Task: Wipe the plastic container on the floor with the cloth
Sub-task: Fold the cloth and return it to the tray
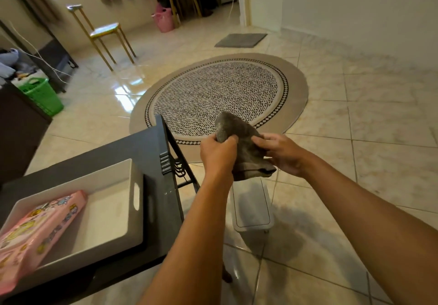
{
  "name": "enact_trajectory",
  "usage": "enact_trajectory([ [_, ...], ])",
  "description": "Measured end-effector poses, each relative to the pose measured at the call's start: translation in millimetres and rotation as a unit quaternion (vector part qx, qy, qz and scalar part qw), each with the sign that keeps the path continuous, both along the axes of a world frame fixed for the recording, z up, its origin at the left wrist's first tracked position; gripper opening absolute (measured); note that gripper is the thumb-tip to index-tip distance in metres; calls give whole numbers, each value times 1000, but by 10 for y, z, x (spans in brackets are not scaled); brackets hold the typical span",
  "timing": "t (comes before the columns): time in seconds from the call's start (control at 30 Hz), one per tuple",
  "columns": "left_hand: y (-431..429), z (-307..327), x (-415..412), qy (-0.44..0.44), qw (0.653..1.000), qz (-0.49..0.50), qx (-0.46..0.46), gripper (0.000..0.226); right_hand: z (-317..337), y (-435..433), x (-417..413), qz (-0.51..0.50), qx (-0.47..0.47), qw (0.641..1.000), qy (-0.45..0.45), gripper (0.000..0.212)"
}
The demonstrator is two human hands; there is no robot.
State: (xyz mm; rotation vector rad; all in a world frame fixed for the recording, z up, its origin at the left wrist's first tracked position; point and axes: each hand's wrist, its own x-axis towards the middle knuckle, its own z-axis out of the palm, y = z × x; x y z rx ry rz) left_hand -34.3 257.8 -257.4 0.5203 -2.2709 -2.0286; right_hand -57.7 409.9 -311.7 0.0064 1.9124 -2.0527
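A grey cloth point(241, 146) hangs bunched in the air between both hands, in the middle of the view. My left hand point(218, 154) grips its upper left part in a fist. My right hand point(282, 154) pinches its right side and lower edge. Directly below the cloth, a white plastic container point(252, 206) with a closed lid stands on the tiled floor, beside the dark table. The hands are well above the container and do not touch it.
A dark table point(151, 162) at left carries a white tray point(132, 210) holding a pink box point(40, 226). A round patterned rug point(218, 98) lies ahead. Further off are a green basket point(41, 95), a yellow chair point(104, 34), a pink bag point(163, 19) and a grey mat point(240, 40).
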Motion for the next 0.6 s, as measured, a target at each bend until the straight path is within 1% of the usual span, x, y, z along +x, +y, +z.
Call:
enact_trajectory([
  [0.1, -117, 369, 41, 3, 999, -16, 37, 5, 418, -48, -7, -27, -21, 999, 31, 15],
  [0.2, -309, 745, 154, 4, 998, -52, 37, 13, 813, -141, 20, -44, -25, 997, 60, 18],
  [0.27, -525, 982, 250, 6, 996, -92, 14, 16, 1042, -224, 80, -47, -21, 996, 77, 17],
  [0.37, -887, 1260, 410, 16, 987, -146, -59, 14, 1310, -366, 183, -46, -19, 995, 89, 15],
  [0.47, -1249, 1462, 560, 41, 986, -118, -106, 19, 1533, -574, 304, -26, -18, 995, 98, 18],
  [0.53, -1494, 1536, 622, 52, 987, -92, -119, 18, 1652, -754, 400, -5, -18, 995, 95, 12],
  [0.6, -1736, 1574, 670, 45, 989, -70, -123, 20, 1739, -963, 478, 17, -16, 995, 94, 10],
])
